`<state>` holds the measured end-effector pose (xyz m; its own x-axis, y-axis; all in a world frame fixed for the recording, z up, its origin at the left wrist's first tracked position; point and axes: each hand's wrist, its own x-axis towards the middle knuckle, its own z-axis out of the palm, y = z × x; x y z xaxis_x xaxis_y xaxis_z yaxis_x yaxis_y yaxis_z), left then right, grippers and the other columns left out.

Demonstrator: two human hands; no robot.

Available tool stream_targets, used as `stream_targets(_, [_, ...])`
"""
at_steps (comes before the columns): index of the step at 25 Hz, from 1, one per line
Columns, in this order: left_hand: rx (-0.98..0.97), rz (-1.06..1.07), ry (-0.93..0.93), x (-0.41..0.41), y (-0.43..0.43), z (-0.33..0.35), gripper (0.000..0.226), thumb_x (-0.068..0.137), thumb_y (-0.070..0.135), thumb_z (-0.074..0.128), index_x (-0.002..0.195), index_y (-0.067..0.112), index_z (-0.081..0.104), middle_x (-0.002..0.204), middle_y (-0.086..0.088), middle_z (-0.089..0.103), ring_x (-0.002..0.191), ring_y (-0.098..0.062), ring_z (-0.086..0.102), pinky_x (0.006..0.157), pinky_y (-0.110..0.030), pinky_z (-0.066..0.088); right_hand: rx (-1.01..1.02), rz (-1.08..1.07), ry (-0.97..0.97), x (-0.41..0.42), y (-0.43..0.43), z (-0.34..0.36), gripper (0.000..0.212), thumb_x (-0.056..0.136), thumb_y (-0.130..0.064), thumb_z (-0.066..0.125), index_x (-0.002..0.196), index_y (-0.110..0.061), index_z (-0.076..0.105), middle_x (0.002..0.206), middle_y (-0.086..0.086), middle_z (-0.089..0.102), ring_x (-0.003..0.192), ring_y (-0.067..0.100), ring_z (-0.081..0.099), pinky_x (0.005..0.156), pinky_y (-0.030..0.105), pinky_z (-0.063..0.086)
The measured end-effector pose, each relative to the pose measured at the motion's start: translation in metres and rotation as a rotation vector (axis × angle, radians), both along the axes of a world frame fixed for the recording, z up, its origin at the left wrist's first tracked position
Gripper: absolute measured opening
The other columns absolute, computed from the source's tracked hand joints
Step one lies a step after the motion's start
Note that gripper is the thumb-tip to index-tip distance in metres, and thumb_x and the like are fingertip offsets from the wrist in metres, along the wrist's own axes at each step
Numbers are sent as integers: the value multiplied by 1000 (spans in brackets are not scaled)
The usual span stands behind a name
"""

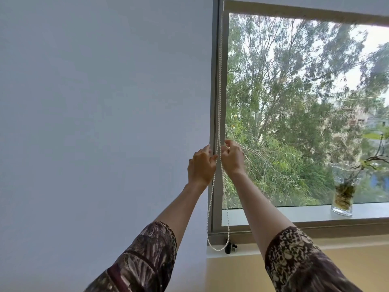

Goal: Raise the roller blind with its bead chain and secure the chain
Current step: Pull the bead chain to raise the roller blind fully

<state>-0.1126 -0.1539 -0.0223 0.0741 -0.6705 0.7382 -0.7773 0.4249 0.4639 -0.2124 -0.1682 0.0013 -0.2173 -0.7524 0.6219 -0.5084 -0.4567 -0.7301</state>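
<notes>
A white bead chain (pixel 220 85) hangs down the left side of the window frame and ends in a loop near the sill. The roller blind (pixel 315 7) is rolled high, its bottom edge near the top of the window. My left hand (pixel 201 165) pinches the left strand of the chain between thumb and fingers. My right hand (pixel 232 157) grips the right strand just beside it, at the same height. A small black chain holder (pixel 228 246) sits on the sill where the loop ends.
A glass vase (pixel 343 192) with a plant stands on the window sill (pixel 273 213) at the right. A plain white wall (pixel 94 123) fills the left. Trees show through the glass.
</notes>
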Motion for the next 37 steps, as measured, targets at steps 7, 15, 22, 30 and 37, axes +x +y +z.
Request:
stream_targets(7, [3, -10, 156, 4, -2, 0, 22, 92, 28, 55, 109, 20, 67, 100, -3, 75, 92, -25, 70, 77, -38, 57, -1, 106, -50, 8, 1, 1, 32, 94, -17, 56, 123, -4, 55, 106, 16, 68, 99, 27, 63, 87, 32, 47])
stream_targets(15, [-28, -2, 225, 22, 9, 0, 18, 93, 25, 55, 99, 15, 68, 95, -4, 75, 86, -24, 69, 78, -38, 57, -240, -32, -87, 12, 23, -25, 18, 97, -8, 42, 91, -6, 59, 73, 6, 62, 57, 16, 50, 52, 28, 35])
stream_targets(22, [-33, -66, 318, 24, 26, -5, 16, 95, 23, 53, 99, 13, 64, 91, -1, 74, 85, -19, 70, 81, -38, 57, -403, -147, -116, 19, 55, -40, 23, 99, -14, 41, 93, -8, 62, 62, 5, 63, 43, 12, 47, 40, 22, 35])
stream_targets(30, [-54, -80, 326, 31, 51, -7, 16, 95, 22, 53, 98, 14, 67, 89, -1, 75, 81, -17, 70, 77, -30, 57, -423, -180, -108, 36, 86, -40, 22, 99, -15, 41, 91, -9, 61, 62, 6, 63, 44, 15, 48, 43, 26, 36])
stream_targets(37, [-98, -63, 336, 44, 72, -21, 16, 95, 18, 56, 95, 14, 71, 87, -2, 76, 77, -16, 71, 77, -27, 56, -339, -56, -162, 53, 105, -28, 22, 99, -13, 41, 94, -6, 61, 65, -9, 54, 51, 7, 47, 51, 25, 35])
